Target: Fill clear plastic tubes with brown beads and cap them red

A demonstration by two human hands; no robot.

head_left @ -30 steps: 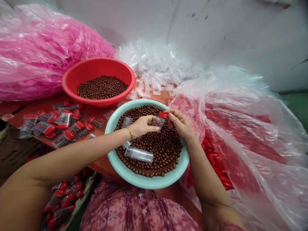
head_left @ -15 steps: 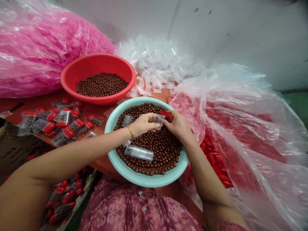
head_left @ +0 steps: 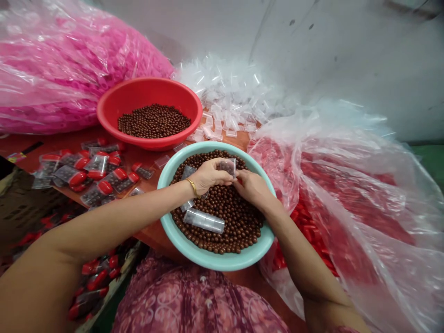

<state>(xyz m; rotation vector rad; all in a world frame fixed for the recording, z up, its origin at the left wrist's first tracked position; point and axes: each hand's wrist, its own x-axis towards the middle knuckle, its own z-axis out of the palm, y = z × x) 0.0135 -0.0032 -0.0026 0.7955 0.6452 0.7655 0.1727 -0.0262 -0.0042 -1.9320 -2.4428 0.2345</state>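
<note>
My left hand [head_left: 209, 178], with a gold bangle at the wrist, pinches a small clear plastic container [head_left: 228, 165] above the light-green basin [head_left: 173, 245]. My right hand [head_left: 254, 188] is closed at the container's lower right, its fingertips pressed together close to my left thumb. Whatever those right fingers hold is hidden. Brown glossy balls [head_left: 231, 215] fill the basin. On top of them lie a clear tube-shaped container [head_left: 204, 220] and further clear containers [head_left: 188, 173], partly behind my left hand.
A red basin [head_left: 149, 88] of brown balls stands behind. Filled red-capped containers [head_left: 97, 166] lie at left, with more in a box [head_left: 99, 282] below. Clear empties [head_left: 225, 115] are heaped at the back. Bags of pink pieces [head_left: 86, 60] and red pieces [head_left: 347, 185] flank them.
The red cap seen in my right fingers is no longer visible. My left hand has turned the container more upright, and my right hand has dropped slightly below it.
</note>
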